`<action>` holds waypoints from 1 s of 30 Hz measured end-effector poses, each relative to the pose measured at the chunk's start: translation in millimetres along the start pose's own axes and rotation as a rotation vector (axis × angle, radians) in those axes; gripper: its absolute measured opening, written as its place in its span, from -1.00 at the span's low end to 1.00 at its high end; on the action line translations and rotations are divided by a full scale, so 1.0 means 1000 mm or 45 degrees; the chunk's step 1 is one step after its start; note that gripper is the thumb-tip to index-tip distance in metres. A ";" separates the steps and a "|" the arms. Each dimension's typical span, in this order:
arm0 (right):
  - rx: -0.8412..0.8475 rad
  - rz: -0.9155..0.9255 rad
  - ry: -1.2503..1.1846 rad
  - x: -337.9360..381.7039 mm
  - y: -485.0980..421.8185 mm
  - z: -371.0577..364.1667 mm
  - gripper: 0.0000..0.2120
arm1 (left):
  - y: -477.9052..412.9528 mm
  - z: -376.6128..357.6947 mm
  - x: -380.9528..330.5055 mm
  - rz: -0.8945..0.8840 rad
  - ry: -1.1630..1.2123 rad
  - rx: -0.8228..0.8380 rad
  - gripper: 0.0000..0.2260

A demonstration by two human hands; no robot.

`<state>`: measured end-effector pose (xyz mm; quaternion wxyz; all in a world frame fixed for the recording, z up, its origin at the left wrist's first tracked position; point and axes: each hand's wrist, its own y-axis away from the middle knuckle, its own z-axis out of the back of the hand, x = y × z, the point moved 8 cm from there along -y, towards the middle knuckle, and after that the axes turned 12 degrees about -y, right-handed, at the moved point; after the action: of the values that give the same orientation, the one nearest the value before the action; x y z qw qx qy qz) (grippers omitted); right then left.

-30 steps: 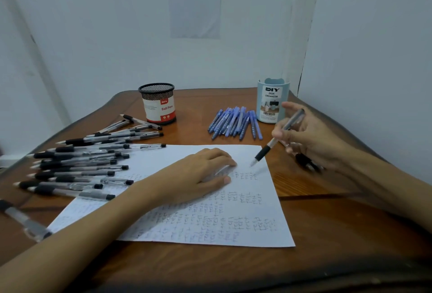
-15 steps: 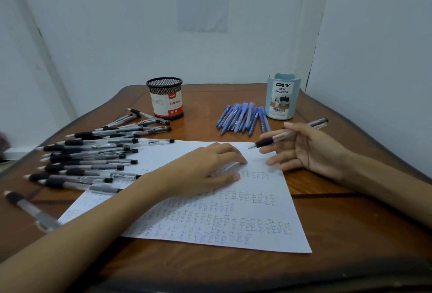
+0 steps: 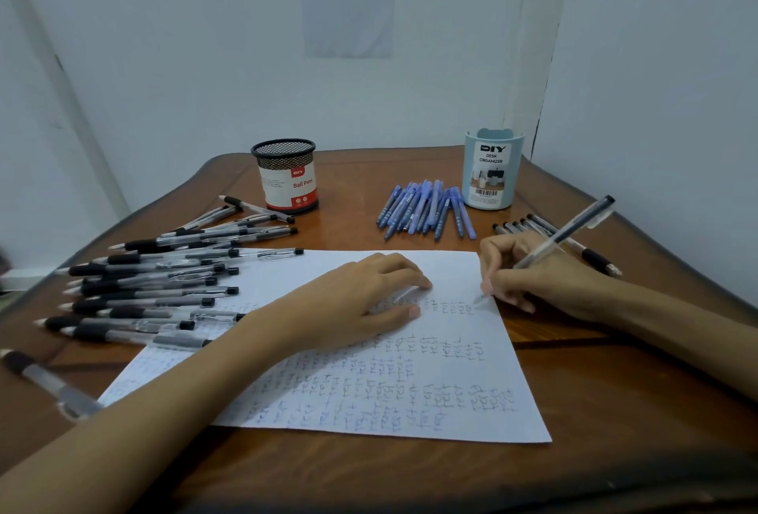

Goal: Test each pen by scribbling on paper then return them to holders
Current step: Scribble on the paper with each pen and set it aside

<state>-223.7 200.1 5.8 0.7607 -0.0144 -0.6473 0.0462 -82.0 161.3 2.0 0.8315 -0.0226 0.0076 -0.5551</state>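
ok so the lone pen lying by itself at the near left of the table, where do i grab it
Pinch the lone pen across its clear barrel, just behind the black grip, coming down from above. It lies flat and slanted on the table, apart from the pen pile, so both long sides are free for the fingers of the left hand, the nearer one.

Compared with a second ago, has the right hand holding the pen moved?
Yes. The right hand has come down away from the blue desk organizer, and its pen tip now meets the paper near its right edge.
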 end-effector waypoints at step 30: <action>-0.040 0.030 -0.027 0.006 0.000 -0.005 -0.87 | 0.000 -0.001 -0.001 -0.011 -0.015 0.012 -0.64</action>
<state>-218.3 201.3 10.6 0.7528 -0.0334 -0.6559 0.0452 -82.3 162.2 0.9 0.8293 -0.0220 0.0000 -0.5584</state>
